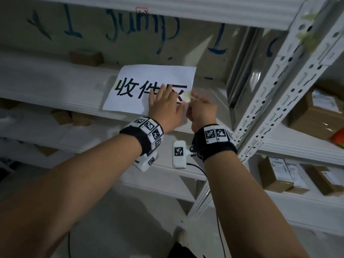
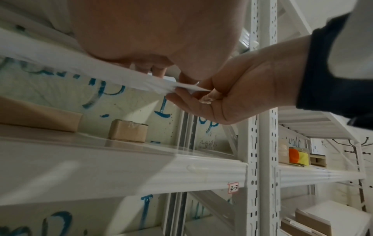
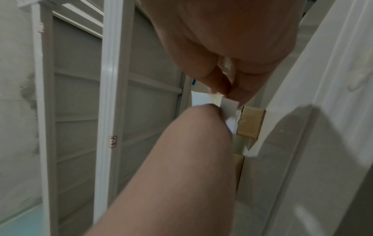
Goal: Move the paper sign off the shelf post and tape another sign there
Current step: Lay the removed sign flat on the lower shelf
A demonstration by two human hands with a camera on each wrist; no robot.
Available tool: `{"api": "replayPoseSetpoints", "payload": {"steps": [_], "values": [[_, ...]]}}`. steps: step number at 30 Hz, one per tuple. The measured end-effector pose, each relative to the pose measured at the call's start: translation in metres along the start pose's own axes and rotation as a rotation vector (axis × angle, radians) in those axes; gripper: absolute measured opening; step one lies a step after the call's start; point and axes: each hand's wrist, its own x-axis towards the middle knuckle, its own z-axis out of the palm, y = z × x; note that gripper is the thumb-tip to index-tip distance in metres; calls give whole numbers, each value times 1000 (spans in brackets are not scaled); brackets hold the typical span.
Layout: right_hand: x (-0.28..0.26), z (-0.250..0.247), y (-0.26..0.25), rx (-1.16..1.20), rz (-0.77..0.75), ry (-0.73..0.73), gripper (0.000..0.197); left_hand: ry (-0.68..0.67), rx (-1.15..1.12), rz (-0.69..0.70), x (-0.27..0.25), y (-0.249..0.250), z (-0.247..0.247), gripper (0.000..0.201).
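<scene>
Stood before white metal shelving [image 1: 55, 86] with a perforated shelf post [image 1: 290, 86] at right, scraps of old tape [image 1: 307, 40] left high on it; lay flat on a shelf board, well apart from that post, the paper sign [image 1: 149, 79] with bold black characters; pressed down on its right part the left hand [image 1: 165, 110], fingers straight and spread, holding nothing; pinched at the sign's right edge the right hand [image 1: 202, 108], thumb and fingers closed on a small yellowish piece of tape [image 1: 186, 96] and, seemingly, the paper's corner; judged roughly midway: sign apparently off the post, tape being peeled or handled; left to do, the taping of a sign on the post; no second sign visible.
</scene>
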Motion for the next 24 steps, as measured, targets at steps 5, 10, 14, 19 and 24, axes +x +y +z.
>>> {"api": "replayPoseSetpoints", "payload": {"steps": [5,10,14,19,24], "values": [[59,10,15,-68,16,-13,41,-51,1,-12,39,-6,27,52],[115,4,41,-246,38,41,36,-123,-2,-39,65,-5,62,54],[136,0,41,-409,-42,87,35,-207,38,-25,77,-3,85,53],[133,-11,22,-646,-150,100,35,-158,96,51,84,-3,97,51],[132,-15,26,-901,-183,188,64,-119,131,66,77,-2,96,53]]}}
